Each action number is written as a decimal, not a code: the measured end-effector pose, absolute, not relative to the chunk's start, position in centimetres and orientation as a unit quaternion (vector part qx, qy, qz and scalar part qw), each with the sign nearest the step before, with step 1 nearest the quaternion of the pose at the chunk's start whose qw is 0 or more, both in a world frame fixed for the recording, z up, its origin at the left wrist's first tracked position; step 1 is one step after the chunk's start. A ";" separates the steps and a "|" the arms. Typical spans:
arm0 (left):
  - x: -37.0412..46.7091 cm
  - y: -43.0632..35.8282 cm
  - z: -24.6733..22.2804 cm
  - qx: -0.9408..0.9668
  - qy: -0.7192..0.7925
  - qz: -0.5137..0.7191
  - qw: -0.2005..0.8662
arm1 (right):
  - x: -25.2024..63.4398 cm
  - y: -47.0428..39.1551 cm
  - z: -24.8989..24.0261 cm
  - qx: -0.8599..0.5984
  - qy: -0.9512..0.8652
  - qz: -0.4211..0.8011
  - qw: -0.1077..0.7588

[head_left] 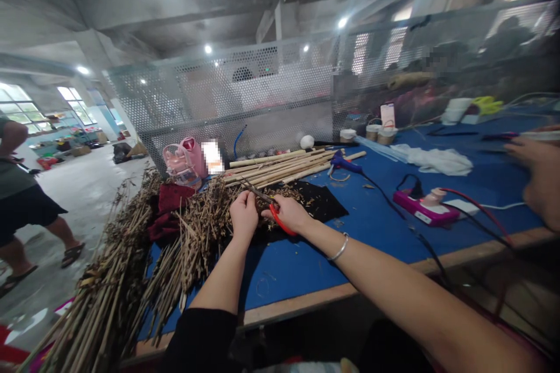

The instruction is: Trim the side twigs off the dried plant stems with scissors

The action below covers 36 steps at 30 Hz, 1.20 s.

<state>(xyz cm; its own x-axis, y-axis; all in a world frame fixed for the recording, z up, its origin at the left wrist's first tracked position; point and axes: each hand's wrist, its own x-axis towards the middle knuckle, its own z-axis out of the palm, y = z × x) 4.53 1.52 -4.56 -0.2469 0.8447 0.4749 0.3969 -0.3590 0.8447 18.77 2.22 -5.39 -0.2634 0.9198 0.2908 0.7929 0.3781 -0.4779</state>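
My right hand (286, 214) is closed on red-handled scissors (282, 221), whose blades point up and left over dried plant pieces. Just left of it, my left hand (244, 213) is closed in a pinch near the blade tips; what it holds is too small to make out. Dried stems with seed heads (199, 239) lie in a heap to the left of my hands. Beyond them are pale sticks (280, 166) and a black cloth (324, 201) strewn with dry bits.
A blue glue gun (345, 162), a magenta power strip (426, 208) with cables and white gloves (437, 160) lie on the blue table (301, 277). A pink bag (186, 160) stands by the mesh screen. Another person's hand (540, 169) is at right; someone stands at left.
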 end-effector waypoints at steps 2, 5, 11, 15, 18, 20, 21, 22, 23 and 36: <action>4.5 1.5 -4.5 0.588 0.536 0.577 0.186 | 18.7 2.2 -5.3 -0.549 -0.785 0.121 0.262; 4.4 1.4 -4.3 0.598 0.551 0.560 0.160 | 18.7 2.2 -5.2 -0.557 -0.782 0.122 0.254; 4.2 1.1 -3.7 0.601 0.605 0.504 0.136 | 19.5 2.5 -4.8 -0.543 -0.784 0.091 0.287; 5.0 0.4 -3.6 0.623 0.578 0.510 0.135 | 20.4 3.0 -4.6 -0.507 -0.776 0.131 0.351; 5.9 -0.3 -3.9 0.677 0.524 0.489 0.164 | 20.8 3.2 -4.4 -0.495 -0.750 0.164 0.407; 6.3 -0.5 -4.0 0.694 0.519 0.464 0.183 | 21.0 3.3 -4.4 -0.489 -0.730 0.191 0.438; 6.3 -0.4 -4.1 0.693 0.530 0.456 0.177 | 21.0 3.3 -4.4 -0.486 -0.722 0.202 0.449; 6.1 -0.3 -4.1 0.685 0.548 0.450 0.167 | 21.1 3.4 -4.5 -0.484 -0.718 0.208 0.455; 5.8 -0.1 -4.0 0.673 0.573 0.443 0.151 | 21.1 3.4 -4.6 -0.483 -0.716 0.212 0.458; -1.0 -3.8 -2.7 0.622 0.717 0.301 0.089 | 21.1 3.3 -4.5 -0.440 -0.720 0.263 0.467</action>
<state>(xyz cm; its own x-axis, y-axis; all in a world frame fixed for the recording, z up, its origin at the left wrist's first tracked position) -0.96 -3.80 -2.70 -0.2108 0.9457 0.2475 0.8387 0.0448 0.5428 21.07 3.33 -4.51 -0.1770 0.8798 0.4412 0.3877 0.4743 -0.7904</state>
